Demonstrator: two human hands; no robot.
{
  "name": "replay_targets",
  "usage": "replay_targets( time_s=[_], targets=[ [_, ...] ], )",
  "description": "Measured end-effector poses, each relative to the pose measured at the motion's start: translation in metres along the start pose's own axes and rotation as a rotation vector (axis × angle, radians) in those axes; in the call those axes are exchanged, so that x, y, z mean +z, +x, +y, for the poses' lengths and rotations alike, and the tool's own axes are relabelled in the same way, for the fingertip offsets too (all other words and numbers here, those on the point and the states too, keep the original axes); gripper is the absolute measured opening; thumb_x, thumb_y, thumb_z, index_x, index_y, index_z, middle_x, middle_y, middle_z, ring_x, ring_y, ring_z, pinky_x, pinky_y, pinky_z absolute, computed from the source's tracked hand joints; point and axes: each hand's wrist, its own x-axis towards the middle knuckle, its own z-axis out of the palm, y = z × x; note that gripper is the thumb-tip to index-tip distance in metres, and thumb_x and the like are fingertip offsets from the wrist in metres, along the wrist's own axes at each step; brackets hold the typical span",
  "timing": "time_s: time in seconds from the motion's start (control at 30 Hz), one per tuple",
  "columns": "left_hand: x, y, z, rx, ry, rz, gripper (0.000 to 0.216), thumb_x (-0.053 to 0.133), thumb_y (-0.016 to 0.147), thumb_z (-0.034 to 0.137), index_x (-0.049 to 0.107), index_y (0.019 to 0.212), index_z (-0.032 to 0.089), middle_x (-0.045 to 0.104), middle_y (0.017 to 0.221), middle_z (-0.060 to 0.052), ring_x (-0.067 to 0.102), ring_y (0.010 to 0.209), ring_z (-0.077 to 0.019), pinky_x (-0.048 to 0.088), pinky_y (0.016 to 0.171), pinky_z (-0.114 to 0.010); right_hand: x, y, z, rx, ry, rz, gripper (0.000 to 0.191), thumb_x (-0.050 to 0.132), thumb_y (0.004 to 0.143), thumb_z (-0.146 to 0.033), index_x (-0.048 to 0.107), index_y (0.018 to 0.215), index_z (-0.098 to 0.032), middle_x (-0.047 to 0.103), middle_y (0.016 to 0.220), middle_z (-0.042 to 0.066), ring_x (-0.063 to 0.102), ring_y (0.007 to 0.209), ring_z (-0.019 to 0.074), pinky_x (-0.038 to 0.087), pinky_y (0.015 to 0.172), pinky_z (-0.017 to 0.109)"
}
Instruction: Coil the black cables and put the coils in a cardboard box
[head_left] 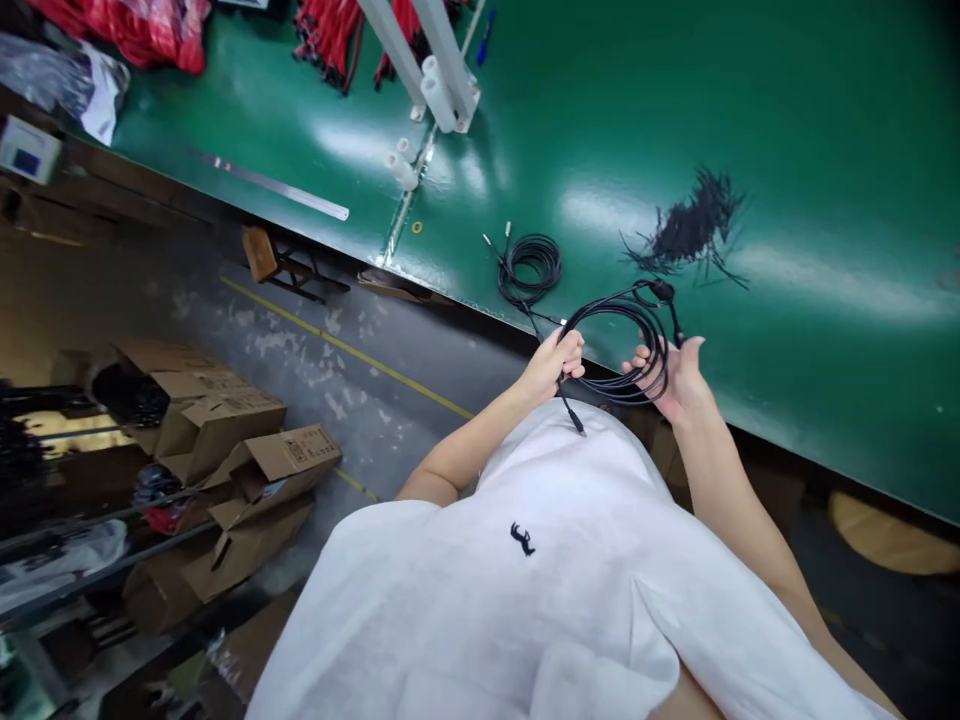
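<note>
A loosely coiled black cable (611, 312) spans my two hands at the near edge of the green table. My left hand (556, 362) is closed around one side of the coil, and a plug end hangs below it. On the other side, my right hand (679, 380) has its fingers curled through the loops while the thumb points outward. A thicker dark piece of the cable stands above the right hand. Just beyond the left hand, a second coiled black cable (534, 262) lies on the table with metal plugs at its ends.
A pile of short black ties (694, 222) lies on the green table (825, 330). Leftward are a steel ruler (277, 185), white spools (439, 95), a yellow ring (417, 228) and red cable bundles (330, 40). Cardboard boxes (262, 470) and a wooden stool (262, 255) stand off the table.
</note>
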Motion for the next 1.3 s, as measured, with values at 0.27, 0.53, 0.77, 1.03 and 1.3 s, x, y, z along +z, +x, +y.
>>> replay_targets(
  time_s=[0.27,0.53,0.77,1.03,1.3],
  targets=[
    [-0.057,0.115,0.042,0.296,0.2,0.388,0.007,0.051,0.099,0.027,0.051,0.098,0.02,0.042,0.066,0.008,0.045,0.054,-0.0061,0.04,0.061,-0.02,0.075,0.148,-0.024,-0.149,-0.549,0.105,0.022,0.067,0.075,-0.036,0.058,0.088,-0.022,0.049,0.065,-0.003,0.052,0.061,0.0131,0.053,0.064,0.032],
    [-0.115,0.171,0.04,0.123,0.978,0.789,0.041,0.054,0.096,0.039,0.053,0.123,0.008,0.045,0.145,-0.027,0.042,0.14,-0.031,0.031,0.113,-0.036,0.093,0.272,0.025,-0.029,-1.175,0.14,0.019,0.06,0.076,-0.025,0.044,0.068,-0.021,0.055,0.083,0.008,0.054,0.096,0.0265,0.042,0.098,0.046],
    [-0.131,0.179,0.05,0.118,1.033,0.605,0.028,0.068,0.084,0.026,0.054,0.105,0.013,0.065,0.11,-0.017,0.06,0.115,-0.0266,0.042,0.098,-0.032,0.084,0.244,0.061,0.012,-1.038,0.236,0.016,0.055,0.079,-0.033,0.044,0.084,-0.022,0.059,0.099,0.011,0.054,0.099,0.0247,0.041,0.099,0.044],
    [-0.148,0.103,0.052,0.386,1.321,0.234,0.016,0.059,0.087,0.021,0.053,0.101,0.019,0.063,0.103,-0.007,0.063,0.099,-0.0206,0.05,0.09,-0.033,0.088,0.136,0.125,-0.051,-0.649,0.291,0.04,0.05,0.081,-0.056,0.051,0.095,-0.019,0.062,0.103,0.009,0.056,0.099,0.0223,0.044,0.098,0.042],
    [-0.157,0.008,0.061,0.783,1.864,-0.84,0.014,0.06,0.075,0.014,0.065,0.088,0.02,0.062,0.119,-0.01,0.065,0.101,-0.0207,0.054,0.081,-0.029,0.071,-0.074,0.181,0.015,-0.217,0.216,0.054,0.08,0.059,-0.049,0.07,0.103,-0.019,0.071,0.109,0.009,0.065,0.103,0.0255,0.052,0.095,0.042]
  ],
)
